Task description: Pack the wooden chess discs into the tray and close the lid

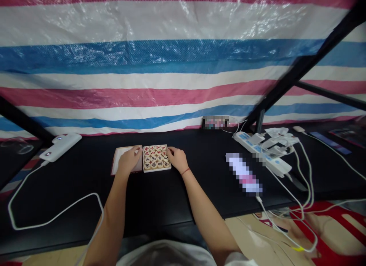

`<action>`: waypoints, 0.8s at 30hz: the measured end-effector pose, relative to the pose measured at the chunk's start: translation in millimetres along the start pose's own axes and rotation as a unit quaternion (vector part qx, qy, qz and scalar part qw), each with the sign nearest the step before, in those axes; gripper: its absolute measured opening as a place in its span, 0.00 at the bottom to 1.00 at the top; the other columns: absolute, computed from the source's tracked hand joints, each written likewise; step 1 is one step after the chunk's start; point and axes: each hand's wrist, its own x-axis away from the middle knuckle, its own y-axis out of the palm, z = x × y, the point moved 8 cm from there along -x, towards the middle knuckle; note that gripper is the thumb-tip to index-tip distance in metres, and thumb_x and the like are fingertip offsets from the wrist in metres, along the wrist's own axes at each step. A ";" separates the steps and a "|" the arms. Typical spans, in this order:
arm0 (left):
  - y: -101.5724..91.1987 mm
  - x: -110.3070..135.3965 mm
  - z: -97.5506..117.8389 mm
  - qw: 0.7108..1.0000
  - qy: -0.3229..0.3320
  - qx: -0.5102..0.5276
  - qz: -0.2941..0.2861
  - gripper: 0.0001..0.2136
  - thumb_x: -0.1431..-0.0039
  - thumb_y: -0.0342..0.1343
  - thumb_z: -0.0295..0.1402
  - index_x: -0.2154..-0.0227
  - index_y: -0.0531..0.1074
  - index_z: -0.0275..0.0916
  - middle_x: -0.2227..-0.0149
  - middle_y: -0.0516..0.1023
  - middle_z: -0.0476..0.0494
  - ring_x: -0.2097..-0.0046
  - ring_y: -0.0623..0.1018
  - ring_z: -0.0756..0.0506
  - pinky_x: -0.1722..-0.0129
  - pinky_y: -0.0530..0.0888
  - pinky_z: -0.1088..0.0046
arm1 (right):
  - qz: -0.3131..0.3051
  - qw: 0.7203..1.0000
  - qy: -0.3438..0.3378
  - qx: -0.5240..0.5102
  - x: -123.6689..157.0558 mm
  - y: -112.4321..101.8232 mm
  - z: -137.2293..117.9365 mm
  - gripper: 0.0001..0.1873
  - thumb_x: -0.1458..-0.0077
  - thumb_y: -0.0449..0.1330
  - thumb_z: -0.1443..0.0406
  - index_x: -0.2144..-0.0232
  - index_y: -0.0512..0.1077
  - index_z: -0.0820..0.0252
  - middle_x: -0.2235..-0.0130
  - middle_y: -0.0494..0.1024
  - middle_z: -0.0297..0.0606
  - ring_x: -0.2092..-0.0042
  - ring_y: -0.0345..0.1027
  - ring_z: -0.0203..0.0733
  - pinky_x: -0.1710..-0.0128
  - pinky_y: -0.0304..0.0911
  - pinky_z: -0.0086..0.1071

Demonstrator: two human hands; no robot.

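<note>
— When the bench was viewed from the head-worn camera, where were the two hands placed?

— The left hand [127, 160] was laid open, palm down, over a shallow card box [117, 166], its fingertips reaching toward a wooden tray [157, 170]. The right hand [177, 159] was set against the tray's right edge, with the fingers slightly curled; whether the tray was actually gripped could not be told.

— What was held in the tray, and where was it positioned?

— Round wooden xiangqi pieces [157, 157], marked in red and black, were packed in rows. The tray was placed on a black table [200, 197], just beside the box and between the hands.

— Which step was shown as in hand, and what was called for next?

— Hands set at either side of the tray were shown, and no piece was seen lifted or held between the fingers. As to the next move, it was shown only that the tray and the box lay within reach of both hands.

— What was recorded around them?

— A white power bank [60, 147] with a white cable [54, 220] was lying to the left, and a white power strip [261, 151] with plugs to the right. A striped tarpaulin [171, 67] was hung behind the table, and a red thread [185, 171] was tied at the right wrist.
</note>
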 end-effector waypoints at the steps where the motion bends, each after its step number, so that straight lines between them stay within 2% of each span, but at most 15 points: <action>1: 1.1 1.1 -3.1 1.000 0.000 0.010 -0.003 0.21 0.37 0.42 0.47 0.49 0.72 0.47 0.59 0.81 0.43 0.56 0.78 0.39 0.58 0.70 0.67 | -0.002 1.000 0.005 0.000 -0.1 1.0 -0.3 0.14 0.42 0.53 0.65 0.60 0.78 0.55 0.65 0.82 0.37 0.63 0.76 0.45 0.64 0.62 0.30; 5: 3.5 2.5 -18.7 0.999 -0.013 0.037 -0.024 0.21 0.38 0.43 0.48 0.50 0.72 0.46 0.62 0.81 0.44 0.59 0.78 0.40 0.61 0.70 0.69 | -0.019 1.000 0.002 -0.010 -0.6 7.3 -7.9 0.15 0.42 0.53 0.66 0.58 0.77 0.54 0.64 0.82 0.37 0.63 0.76 0.44 0.64 0.62 0.29; 11: -1.4 0.0 -31.8 0.999 -0.037 0.026 -0.023 0.19 0.38 0.43 0.45 0.54 0.73 0.45 0.59 0.80 0.43 0.56 0.77 0.40 0.61 0.68 0.70 | -0.035 0.999 -0.009 -0.017 -5.3 17.9 -21.3 0.16 0.42 0.52 0.65 0.57 0.77 0.53 0.63 0.82 0.35 0.61 0.76 0.42 0.62 0.62 0.27; 15: -3.1 0.7 -32.4 0.998 -0.054 -0.014 -0.031 0.15 0.39 0.42 0.40 0.64 0.73 0.43 0.61 0.80 0.42 0.57 0.77 0.40 0.64 0.67 0.70 | -0.006 0.999 0.026 -0.024 -6.4 20.2 -19.1 0.15 0.44 0.53 0.63 0.60 0.79 0.55 0.69 0.81 0.34 0.65 0.75 0.41 0.65 0.61 0.26; 18: -2.4 2.6 -31.8 0.997 -0.061 -0.022 -0.046 0.14 0.40 0.42 0.40 0.70 0.71 0.43 0.64 0.80 0.41 0.59 0.77 0.40 0.66 0.66 0.70 | 0.010 0.999 0.037 -0.038 -4.0 20.3 -17.3 0.13 0.45 0.55 0.63 0.63 0.79 0.55 0.72 0.80 0.33 0.68 0.74 0.39 0.67 0.60 0.26; 24: -2.9 7.1 -30.5 0.997 -0.039 -0.022 -0.058 0.13 0.41 0.42 0.40 0.74 0.67 0.42 0.65 0.79 0.42 0.62 0.76 0.41 0.68 0.63 0.71 | 0.015 0.998 0.029 -0.052 0.2 20.4 -19.4 0.13 0.47 0.55 0.64 0.64 0.79 0.57 0.76 0.78 0.32 0.70 0.73 0.37 0.67 0.58 0.26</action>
